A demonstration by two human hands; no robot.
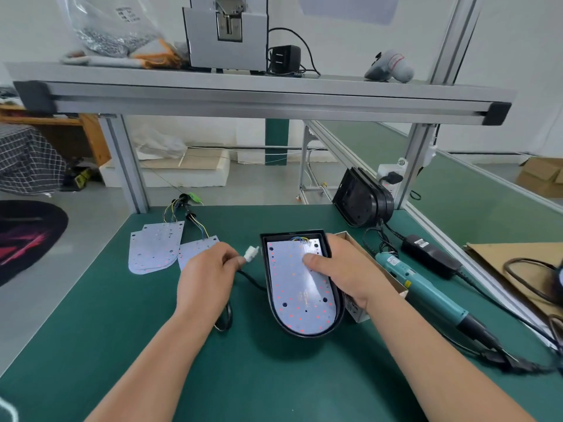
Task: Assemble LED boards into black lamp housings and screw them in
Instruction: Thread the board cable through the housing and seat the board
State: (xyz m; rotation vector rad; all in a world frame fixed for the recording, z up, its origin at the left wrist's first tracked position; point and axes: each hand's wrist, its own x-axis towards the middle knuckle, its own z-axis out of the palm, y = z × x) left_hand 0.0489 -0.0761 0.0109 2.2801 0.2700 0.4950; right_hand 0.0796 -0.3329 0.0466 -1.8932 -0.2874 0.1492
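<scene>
Head: right hand (344,272) thumb presses LED board (300,296); left hand (210,277) pinches connector (251,254).

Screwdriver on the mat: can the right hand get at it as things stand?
Probably yes. The screwdriver lies uncovered just right of the right hand, with only a low box between them. That hand grips the housing, thumb on the board, so it must let go first.

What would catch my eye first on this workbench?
The black lamp housing in the middle of the green bench draws the eye. A white LED board speckled with red dots lies in it, and the right hand grips it with the thumb on the board. Just left, the left hand pinches a white connector on a black cable, and a teal electric screwdriver lies to the right.
</scene>
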